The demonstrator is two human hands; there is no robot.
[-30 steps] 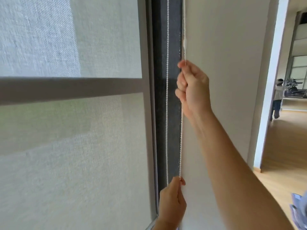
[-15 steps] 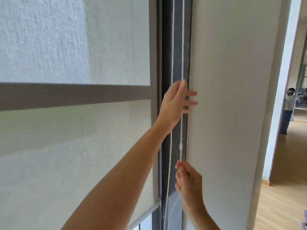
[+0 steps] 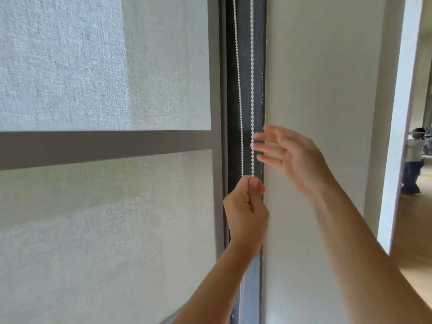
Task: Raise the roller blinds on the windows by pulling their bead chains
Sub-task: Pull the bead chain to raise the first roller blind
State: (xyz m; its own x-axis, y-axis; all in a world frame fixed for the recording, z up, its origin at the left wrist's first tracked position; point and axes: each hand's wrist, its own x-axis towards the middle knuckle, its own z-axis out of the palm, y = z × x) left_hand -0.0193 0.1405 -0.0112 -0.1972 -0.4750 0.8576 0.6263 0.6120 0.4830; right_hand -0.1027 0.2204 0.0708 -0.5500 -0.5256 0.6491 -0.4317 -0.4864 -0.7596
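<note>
Pinching the right-hand strand of a white bead chain [image 3: 252,90] between thumb and fingers, a person's left hand [image 3: 246,210] was clamped shut on it in the dark channel of the window frame [image 3: 233,101], between the roller blind [image 3: 105,206] and a pale wall [image 3: 315,66]. The right hand [image 3: 288,155] hovered just above, fingers spread apart and holding nothing, their tips close beside the same strand; blur made it impossible to say whether they touched it. The chain's other strand hung free to the left. The blind covered the glass across the whole view, only a corner of its bottom edge showing at the lower border, so the raising appeared far from finished. The work looked to be a hand-over-hand pull, and the next move would likely call for the open hand to close on the strand above the lower fist before that fist let go.
</note>
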